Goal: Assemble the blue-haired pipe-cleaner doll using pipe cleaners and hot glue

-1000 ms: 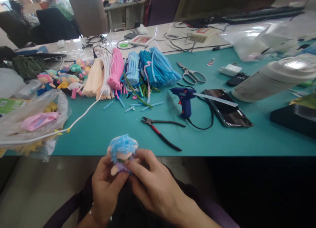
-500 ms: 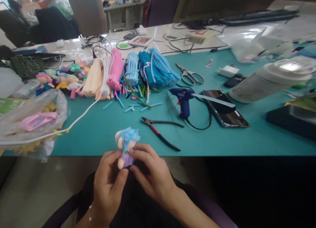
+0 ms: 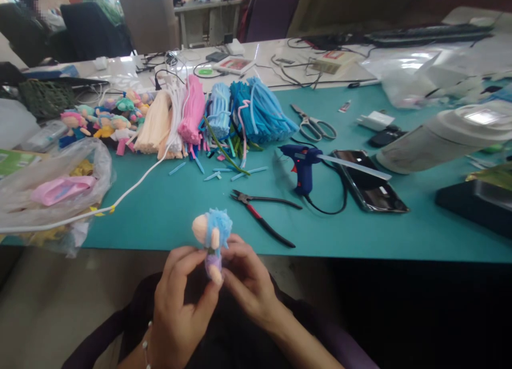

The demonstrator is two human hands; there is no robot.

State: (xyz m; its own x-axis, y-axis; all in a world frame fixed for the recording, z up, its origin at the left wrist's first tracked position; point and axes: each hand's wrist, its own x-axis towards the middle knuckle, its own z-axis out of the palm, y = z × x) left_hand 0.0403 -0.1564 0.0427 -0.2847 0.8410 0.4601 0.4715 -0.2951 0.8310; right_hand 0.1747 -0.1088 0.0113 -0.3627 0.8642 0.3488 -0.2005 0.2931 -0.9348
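A small doll with spiky blue hair, a peach head and a purple body is held upright just off the front edge of the green mat. My left hand pinches it from the left, thumb low near a peach limb. From the right, my right hand grips its back and lower side; some fingertips are hidden behind it. Beyond the hands lie red-and-black cutting pliers, their handles spread. A blue glue gun with a long clear glue stick rests to their right.
Bundles of pipe cleaners stand at the back, with cut pieces in front. Finished dolls are heaped left, behind a plastic bag. Scissors, a phone and a tumbler lie right. A white cable crosses the mat.
Both hands have turned the doll, so its peach face side now points left and the blue hair right. Hands and doll sit slightly further right; the whole view has shifted a little.
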